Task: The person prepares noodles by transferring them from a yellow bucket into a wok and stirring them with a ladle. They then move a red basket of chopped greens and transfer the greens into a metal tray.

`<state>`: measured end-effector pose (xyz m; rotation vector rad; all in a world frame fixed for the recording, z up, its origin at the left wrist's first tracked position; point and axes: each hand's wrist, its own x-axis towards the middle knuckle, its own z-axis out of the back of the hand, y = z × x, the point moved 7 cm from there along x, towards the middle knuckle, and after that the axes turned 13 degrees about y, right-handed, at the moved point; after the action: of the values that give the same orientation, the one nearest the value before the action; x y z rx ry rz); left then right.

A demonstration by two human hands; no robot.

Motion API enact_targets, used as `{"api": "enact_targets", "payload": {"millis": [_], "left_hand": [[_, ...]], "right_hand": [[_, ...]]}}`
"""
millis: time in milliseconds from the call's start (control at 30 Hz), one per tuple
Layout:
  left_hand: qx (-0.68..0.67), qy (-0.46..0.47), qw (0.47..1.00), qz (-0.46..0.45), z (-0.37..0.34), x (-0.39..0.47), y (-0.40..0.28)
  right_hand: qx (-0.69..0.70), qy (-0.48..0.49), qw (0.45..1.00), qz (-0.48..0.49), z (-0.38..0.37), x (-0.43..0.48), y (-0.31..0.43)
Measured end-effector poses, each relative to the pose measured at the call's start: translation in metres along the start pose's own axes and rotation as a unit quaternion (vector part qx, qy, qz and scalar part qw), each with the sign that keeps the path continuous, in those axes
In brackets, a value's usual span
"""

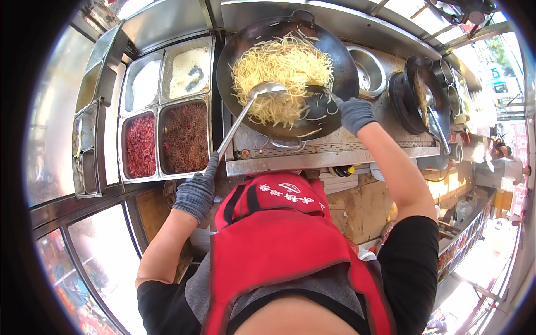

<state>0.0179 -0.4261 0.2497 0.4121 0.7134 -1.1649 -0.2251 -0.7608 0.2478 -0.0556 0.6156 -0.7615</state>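
Observation:
In front of me a large dark wok [343, 83] holds a heap of pale yellow shredded strips [284, 63], perhaps potato. My left hand [196, 190], in a grey knit glove, grips the long handle of a metal ladle [270, 88]. The ladle's bowl lies over the near side of the heap. Gloved the same way, my right hand [356, 114] is closed on the handle of a spatula [333, 95] at the wok's right side. The spatula's blade reaches in among the strips and is partly hidden by them.
Left of the wok, steel pans hold red chopped food [141, 144], dark brown seasoning [185, 136] and a pale powder [188, 69]. To the right stand a steel bowl [367, 73] and a second wok [437, 100] with a brush [420, 94]. A metal ledge [335, 161] edges the stove.

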Motion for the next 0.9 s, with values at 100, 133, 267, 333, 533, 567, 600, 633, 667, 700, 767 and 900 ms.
{"api": "enact_targets", "payload": {"millis": [100, 133, 267, 333, 533, 567, 600, 633, 667, 700, 767, 900], "left_hand": [[-0.062, 0.02, 0.997, 0.041, 0.015, 0.01, 0.009], [-0.071, 0.019, 0.995, 0.071, 0.022, 0.017, 0.013], [-0.158, -0.004, 0.981, 0.11, 0.06, 0.08, 0.014], [-0.291, 0.006, 0.955, 0.062, 0.068, 0.121, 0.003], [-0.318, -0.06, 0.946, 0.011, 0.056, 0.123, -0.019], [-0.263, -0.059, 0.963, 0.02, 0.055, 0.11, -0.009], [-0.251, -0.062, 0.966, 0.024, 0.054, 0.099, 0.001], [-0.244, -0.067, 0.967, 0.037, 0.051, 0.091, 0.01], [-0.209, -0.069, 0.973, 0.065, 0.048, 0.088, 0.018], [-0.235, -0.05, 0.968, 0.066, 0.041, 0.091, 0.022], [-0.28, -0.078, 0.955, 0.054, 0.036, 0.103, 0.023], [-0.392, -0.059, 0.917, -0.049, 0.019, 0.14, -0.013]], "right_hand": [[0.068, 0.078, 0.995, 0.016, 0.022, -0.034, -0.064], [0.086, 0.073, 0.994, -0.008, 0.026, -0.039, -0.085], [0.219, 0.179, 0.955, -0.093, -0.002, 0.018, -0.102], [0.295, 0.141, 0.944, -0.05, -0.014, 0.068, -0.062], [0.162, 0.005, 0.986, 0.037, 0.015, 0.066, 0.015], [0.122, 0.013, 0.992, 0.042, 0.024, 0.051, 0.004], [0.116, 0.02, 0.992, 0.034, 0.032, 0.038, -0.018], [0.128, -0.015, 0.989, 0.074, 0.044, 0.022, -0.039], [0.124, 0.071, 0.989, 0.036, 0.041, 0.02, -0.067], [0.145, 0.099, 0.983, 0.058, 0.043, 0.015, -0.087], [0.243, 0.252, 0.936, 0.041, 0.0, 0.002, -0.091], [0.568, 0.226, 0.791, -0.022, -0.061, 0.04, -0.01]]}}
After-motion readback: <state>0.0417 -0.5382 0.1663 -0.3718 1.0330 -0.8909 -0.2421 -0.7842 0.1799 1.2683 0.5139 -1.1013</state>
